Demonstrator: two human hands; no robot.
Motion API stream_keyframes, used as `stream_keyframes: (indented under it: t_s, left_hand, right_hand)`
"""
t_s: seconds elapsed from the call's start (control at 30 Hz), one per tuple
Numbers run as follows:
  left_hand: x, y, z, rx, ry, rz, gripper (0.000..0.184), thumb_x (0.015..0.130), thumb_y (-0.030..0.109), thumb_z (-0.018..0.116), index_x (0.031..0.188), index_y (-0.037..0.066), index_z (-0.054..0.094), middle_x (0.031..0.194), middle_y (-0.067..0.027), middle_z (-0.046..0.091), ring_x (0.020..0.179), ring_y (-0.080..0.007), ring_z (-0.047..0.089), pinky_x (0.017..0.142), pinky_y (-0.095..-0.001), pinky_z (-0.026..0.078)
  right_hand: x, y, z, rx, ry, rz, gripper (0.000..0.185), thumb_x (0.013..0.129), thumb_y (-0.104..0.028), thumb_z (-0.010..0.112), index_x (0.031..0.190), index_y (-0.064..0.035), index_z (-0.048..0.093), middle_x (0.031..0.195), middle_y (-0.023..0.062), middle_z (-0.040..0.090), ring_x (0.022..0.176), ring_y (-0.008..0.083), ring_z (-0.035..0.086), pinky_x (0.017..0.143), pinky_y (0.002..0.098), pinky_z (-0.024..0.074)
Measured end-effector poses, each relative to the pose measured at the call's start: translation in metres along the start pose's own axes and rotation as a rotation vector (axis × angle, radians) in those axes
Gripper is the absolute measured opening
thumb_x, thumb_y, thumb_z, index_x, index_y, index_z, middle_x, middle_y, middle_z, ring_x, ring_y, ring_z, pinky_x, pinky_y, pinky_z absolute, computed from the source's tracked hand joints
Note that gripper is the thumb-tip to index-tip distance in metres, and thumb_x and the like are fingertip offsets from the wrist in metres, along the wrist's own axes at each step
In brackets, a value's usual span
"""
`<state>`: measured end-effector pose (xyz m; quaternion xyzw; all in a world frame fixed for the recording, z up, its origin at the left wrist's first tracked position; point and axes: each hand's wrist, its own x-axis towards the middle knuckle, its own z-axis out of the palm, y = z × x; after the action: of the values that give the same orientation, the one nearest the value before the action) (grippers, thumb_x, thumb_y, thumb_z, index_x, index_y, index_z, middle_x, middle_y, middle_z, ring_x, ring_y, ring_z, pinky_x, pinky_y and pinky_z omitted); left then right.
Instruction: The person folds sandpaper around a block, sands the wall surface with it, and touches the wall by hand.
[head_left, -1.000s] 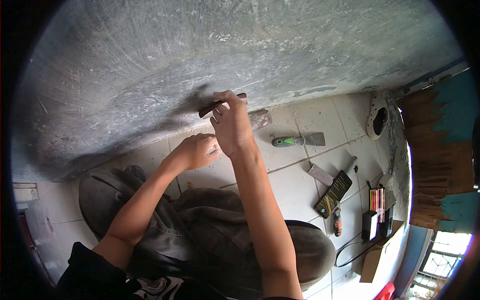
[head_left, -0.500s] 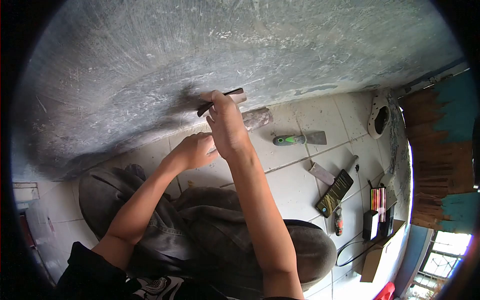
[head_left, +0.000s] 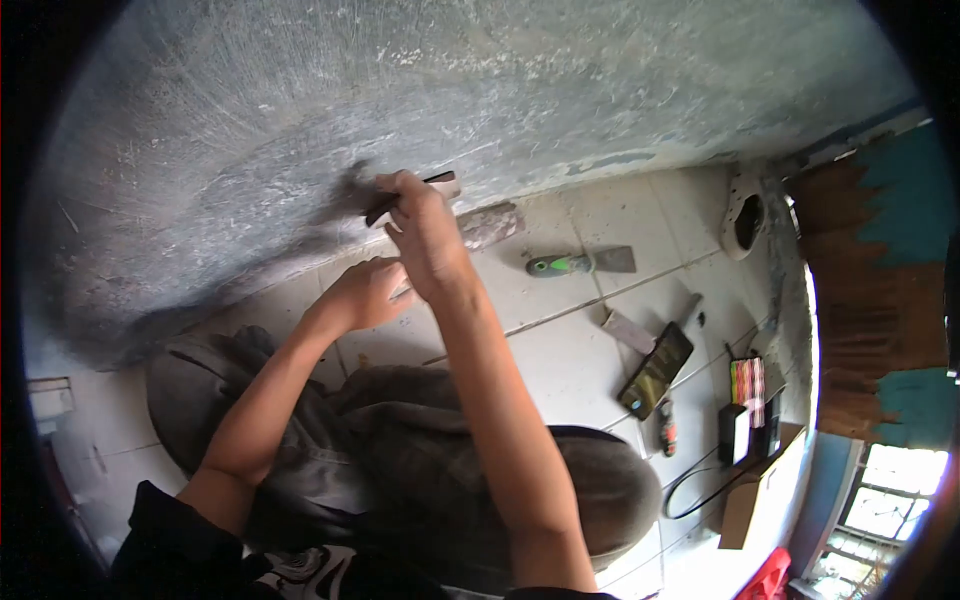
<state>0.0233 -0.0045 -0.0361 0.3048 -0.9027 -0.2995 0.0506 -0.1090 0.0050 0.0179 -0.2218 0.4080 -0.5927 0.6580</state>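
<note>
My right hand (head_left: 425,235) is closed round a dark-edged flat block (head_left: 443,183) with a pale strip at its end, held against the grey, scratched wall (head_left: 300,150) just above the floor. Lower and to the left, my left hand (head_left: 368,292) is curled near my right wrist; what it holds, if anything, is hidden. Behind my right hand a rolled, stained grey piece (head_left: 493,226) lies on the floor along the wall. A putty knife (head_left: 582,262) with a green and grey handle lies to the right of it.
On the tiled floor (head_left: 540,350) at the right are a phone (head_left: 656,370), a scraper (head_left: 632,331), an orange-handled tool (head_left: 668,430), a striped pack (head_left: 747,385), a black cable and a cardboard box (head_left: 738,515). A pale clog (head_left: 743,218) stands by the wall.
My right hand and the block have shifted left and slightly up along the wall. The whole view has turned a little, so the floor items appear further left.
</note>
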Motion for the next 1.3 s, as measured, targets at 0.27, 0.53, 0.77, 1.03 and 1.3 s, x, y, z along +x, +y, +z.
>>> stream_keyframes:
  t_s: [0.27, 0.53, 0.77, 1.03, 1.3]
  left_hand:
    - [0.006, 0.009, -0.012, -0.047, 0.042, -0.111, 0.022, 0.075, 0.021, 0.060, 0.082, 0.001, 0.054, 0.078, -0.0199, 0.061, 0.075, -0.0376, 0.059, 0.065, -0.0452, 0.046]
    - [0.014, -0.009, -0.004, -0.104, 0.287, -0.189, 0.020, 0.077, 0.018, 0.057, 0.087, 0.000, 0.059, 0.082, -0.0178, 0.064, 0.078, -0.0319, 0.063, 0.069, -0.0400, 0.050]
    - [0.014, 0.004, -0.013, -0.192, 0.243, -0.209, 0.022, 0.079, 0.018, 0.057, 0.088, -0.002, 0.059, 0.087, -0.0189, 0.064, 0.081, -0.0318, 0.064, 0.071, -0.0380, 0.050]
    - [0.016, 0.006, -0.016, -0.181, 0.218, -0.230, 0.025, 0.080, 0.021, 0.056, 0.090, -0.001, 0.061, 0.087, -0.0164, 0.065, 0.082, -0.0303, 0.064, 0.072, -0.0372, 0.050]
    - [0.015, 0.002, -0.012, -0.226, 0.253, -0.224, 0.022, 0.080, 0.020, 0.056, 0.088, 0.000, 0.060, 0.086, -0.0151, 0.065, 0.082, -0.0279, 0.064, 0.072, -0.0354, 0.049]
  right_hand:
    - [-0.002, -0.001, 0.006, 0.020, 0.042, 0.017, 0.043, 0.076, -0.035, 0.054, 0.105, -0.0038, 0.054, 0.105, 0.0054, 0.048, 0.099, 0.0166, 0.040, 0.093, 0.0332, 0.0261]
    - [-0.003, -0.004, 0.010, 0.055, 0.069, -0.022, 0.039, 0.079, -0.028, 0.052, 0.103, 0.0025, 0.055, 0.097, 0.0072, 0.050, 0.089, 0.0150, 0.044, 0.083, 0.0275, 0.0334]
    - [-0.002, -0.003, 0.006, 0.021, 0.025, 0.003, 0.039, 0.080, -0.026, 0.052, 0.105, 0.0026, 0.053, 0.102, 0.0077, 0.051, 0.092, 0.0156, 0.046, 0.086, 0.0276, 0.0334]
    - [-0.010, -0.014, 0.008, 0.020, 0.001, -0.001, 0.039, 0.081, -0.026, 0.050, 0.106, 0.0034, 0.051, 0.104, 0.0089, 0.051, 0.096, 0.0166, 0.046, 0.091, 0.0304, 0.0323]
    - [-0.006, -0.010, 0.000, -0.006, -0.034, 0.037, 0.042, 0.082, -0.024, 0.049, 0.111, 0.0069, 0.047, 0.107, 0.0110, 0.048, 0.101, 0.0191, 0.046, 0.093, 0.0301, 0.0334]
